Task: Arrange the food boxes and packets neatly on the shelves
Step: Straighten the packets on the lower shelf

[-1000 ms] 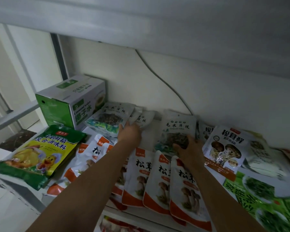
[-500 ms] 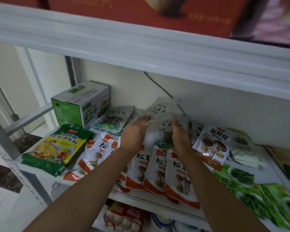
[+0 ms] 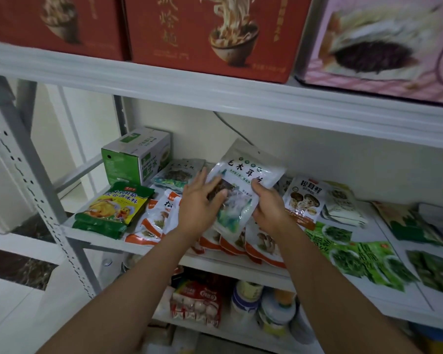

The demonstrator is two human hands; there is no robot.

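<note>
Both hands have lifted 1 packet clear of the pile since 0.5 seconds back, and the view has tipped up to take in the top level. White metal shelving (image 3: 215, 90) fills the scene.

On its top level, 2 red noodle boxes (image 3: 210, 34) and a pink box (image 3: 376, 42) stand side by side. On the middle shelf (image 3: 105, 240), a green coconut water box (image 3: 136, 157) sits upright at the back left corner. Green vegetable packets (image 3: 356, 256) lie flat and overlapping at the right. A yellow and green seasoning packet (image 3: 113, 208) lies at the front left edge. Orange and white mushroom packets (image 3: 261, 246) overlap in a loose row along the front.

Raised above that row, tilted, is the wood ear fungus packet (image 3: 243, 180). The right hand (image 3: 269, 205) grips its right edge, thumb on the front, fingers curled behind. The left hand (image 3: 197, 203) lies spread against its left side, fingers fairly straight. A matching packet (image 3: 179, 172) lies flat beside the green box.

Sorting looks partway done: the boxes seem settled, but most packets need squaring and grouping.
</note>
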